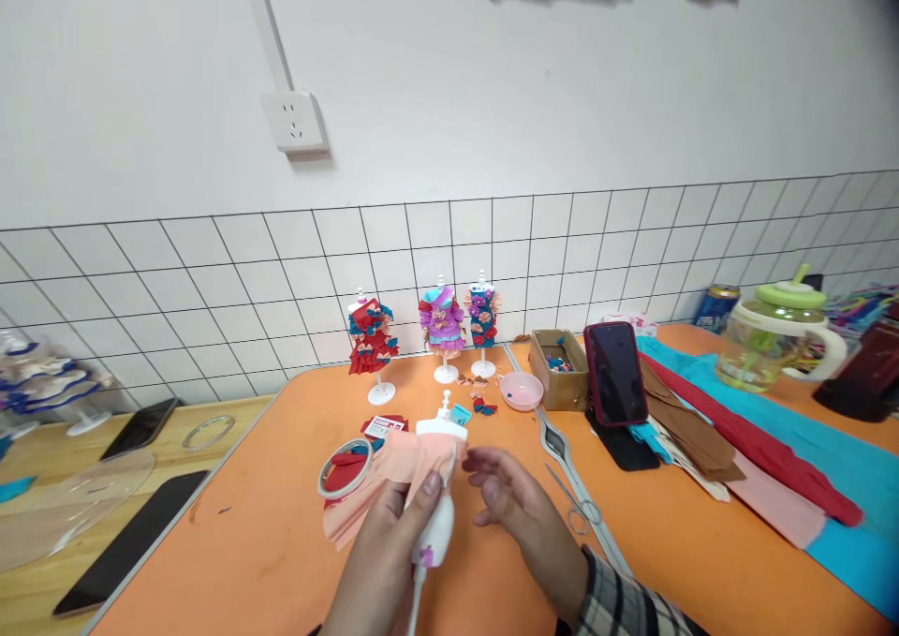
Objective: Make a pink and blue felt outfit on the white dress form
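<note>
A small white mannequin [439, 524] on a thin stand is tilted near the table's front, with peach fabric [383, 467] draped over its chest and trailing left. My left hand [390, 533] is closed round the mannequin and the fabric, its thumb pressing on the front. Just right of the mannequin's shoulder is my right hand [509, 495], fingers curled loosely and apart, with nothing visible in them. A roll of tape [345, 468] lies left of the fabric, on red pieces.
Three dressed mannequins, one in red [372, 336], stand at the back. Scissors [577, 505], a pink bowl [521, 391], a cardboard box [562, 383], a phone [616, 374], coloured fabric strips [758, 439] and a lidded jug [773, 336] are to the right.
</note>
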